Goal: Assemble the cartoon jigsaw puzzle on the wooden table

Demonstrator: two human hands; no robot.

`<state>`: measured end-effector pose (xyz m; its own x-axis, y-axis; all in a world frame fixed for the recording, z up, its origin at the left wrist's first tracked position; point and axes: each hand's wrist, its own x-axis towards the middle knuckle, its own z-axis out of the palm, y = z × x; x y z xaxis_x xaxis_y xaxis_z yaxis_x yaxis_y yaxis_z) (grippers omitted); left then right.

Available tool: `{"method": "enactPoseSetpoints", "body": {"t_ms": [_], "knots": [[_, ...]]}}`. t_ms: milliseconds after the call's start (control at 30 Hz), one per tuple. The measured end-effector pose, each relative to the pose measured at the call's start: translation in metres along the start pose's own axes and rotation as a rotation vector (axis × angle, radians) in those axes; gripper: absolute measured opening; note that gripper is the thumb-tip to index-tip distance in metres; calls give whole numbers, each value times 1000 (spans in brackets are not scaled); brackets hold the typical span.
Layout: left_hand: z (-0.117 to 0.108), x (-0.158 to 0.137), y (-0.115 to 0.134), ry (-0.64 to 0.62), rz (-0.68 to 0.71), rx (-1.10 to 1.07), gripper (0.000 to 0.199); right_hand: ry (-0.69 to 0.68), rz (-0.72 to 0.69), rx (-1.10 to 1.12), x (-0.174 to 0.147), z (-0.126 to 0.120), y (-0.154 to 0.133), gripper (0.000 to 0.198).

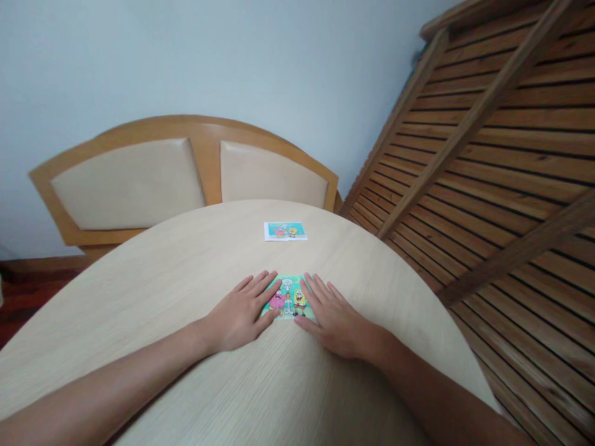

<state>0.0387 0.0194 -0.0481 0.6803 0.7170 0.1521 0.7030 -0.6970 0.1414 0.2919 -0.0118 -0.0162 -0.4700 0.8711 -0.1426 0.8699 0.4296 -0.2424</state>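
A small rectangular cartoon picture (288,297) lies flat on the round wooden table (195,254), showing a pink, a pale and a yellow figure on a turquoise ground. Over its left edge rests my left hand (244,313), palm down with the fingers stretched out. My right hand (332,319) lies flat across the right edge in the same way, fingers apart. Both hands cover the picture's sides. Farther back on the table is a white-bordered card (285,231) printed with similar cartoon figures; neither hand touches it.
Behind the table stands a wooden headboard (209,155) with cream padded panels, against a pale wall (209,56). A large slatted wooden panel (488,155) leans on the right, close to the table's edge. Dark reddish floor (28,297) shows at the left.
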Motion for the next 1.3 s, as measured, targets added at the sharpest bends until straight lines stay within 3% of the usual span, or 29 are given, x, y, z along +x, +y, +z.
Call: {"method": "enactPoseSetpoints", "body": {"t_ms": [100,300,400,567,967,1167,1300], "knots": [[-1,2,2,-81,-44,16,64,-22,15,-36,1,-2,-2,86],[-6,5,3,-119,-67,-9,64,34,-20,-22,2,8,-20,90],[-7,6,4,-88,-70,-39,63,-3,-102,-2,-1,11,-35,86],[-6,7,3,-2,-117,-93,68,-61,-111,20,-3,5,-41,83],[-3,12,-3,38,-254,-49,63,-91,292,24,8,-12,32,84],[-2,13,-4,64,-260,-33,61,33,400,14,37,-14,71,83],[-3,13,-3,69,-244,-23,60,101,396,0,63,-17,90,85]]}}
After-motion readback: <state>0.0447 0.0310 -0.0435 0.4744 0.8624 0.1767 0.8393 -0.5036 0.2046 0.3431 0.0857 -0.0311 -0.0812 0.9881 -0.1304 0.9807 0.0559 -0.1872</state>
